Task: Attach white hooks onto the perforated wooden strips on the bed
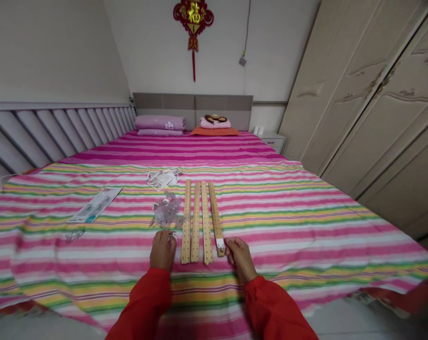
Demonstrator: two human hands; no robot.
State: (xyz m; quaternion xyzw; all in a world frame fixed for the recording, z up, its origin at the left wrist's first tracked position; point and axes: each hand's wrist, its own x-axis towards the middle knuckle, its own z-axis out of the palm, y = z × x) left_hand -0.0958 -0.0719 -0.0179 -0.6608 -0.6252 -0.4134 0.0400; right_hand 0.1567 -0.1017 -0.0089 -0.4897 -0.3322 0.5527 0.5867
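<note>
Several long wooden strips with rows of small holes point(206, 222) lie side by side on the striped bedspread, pointing away from me. On the near end of the rightmost strip point(214, 208) rests a small white piece with a dark curved mark point(220, 244). My right hand point(240, 255) is closed at that end, fingertips pinched at the white piece's right edge. Left of the strips, my left hand point(162, 250) is closed, with a small white bit point(173, 235) showing between thumb and forefinger. Just beyond it sits a heap of clear plastic packets point(166, 211).
White packaging point(160, 178) lies behind the plastic packets. To the left are a flat printed package point(95, 206) and a thin wire-like bundle point(75, 234). Folded bedding point(159, 123) is at the headboard. A railing borders the left side; a wardrobe point(370, 104) stands right.
</note>
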